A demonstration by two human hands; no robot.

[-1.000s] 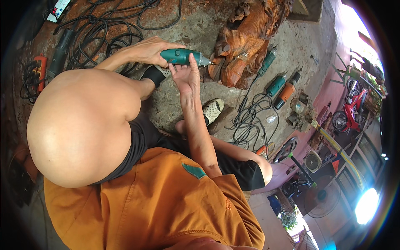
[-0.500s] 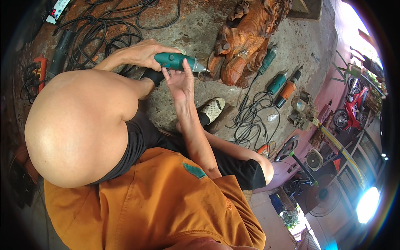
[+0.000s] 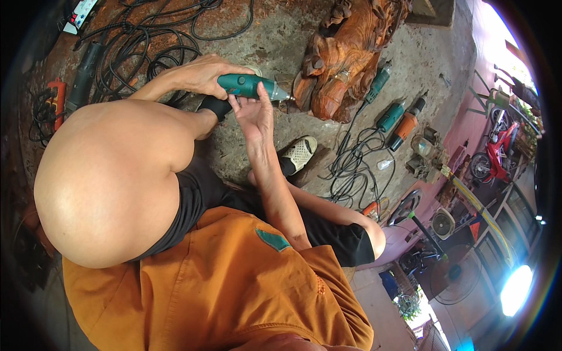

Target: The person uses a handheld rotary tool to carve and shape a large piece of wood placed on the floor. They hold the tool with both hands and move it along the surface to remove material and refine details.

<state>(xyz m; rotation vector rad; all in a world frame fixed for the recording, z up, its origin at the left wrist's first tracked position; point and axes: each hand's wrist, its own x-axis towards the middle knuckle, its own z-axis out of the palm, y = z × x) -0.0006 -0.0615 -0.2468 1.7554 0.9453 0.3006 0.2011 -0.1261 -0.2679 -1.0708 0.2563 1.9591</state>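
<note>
A green die grinder (image 3: 241, 86) with a silver nose lies level between my hands, its tip pointing right. My left hand (image 3: 202, 75) is wrapped round its rear end. Below the tool, my right hand (image 3: 256, 117) has its palm turned up, with thumb and fingers closed on the front of the green body. Just past the nose is a reddish-brown carved wooden figure (image 3: 342, 70), lying on the concrete floor. The thin bit ends right by the carving's lower left edge; whether it touches the wood I cannot tell.
Right of the carving lie a green grinder (image 3: 377, 83), another green one (image 3: 389, 117) and an orange one (image 3: 405, 127), with tangled black cords (image 3: 357, 164). More coiled cable (image 3: 126, 50) and a dark tool (image 3: 86, 73) are at left. My slippered foot (image 3: 300, 153) rests below the carving.
</note>
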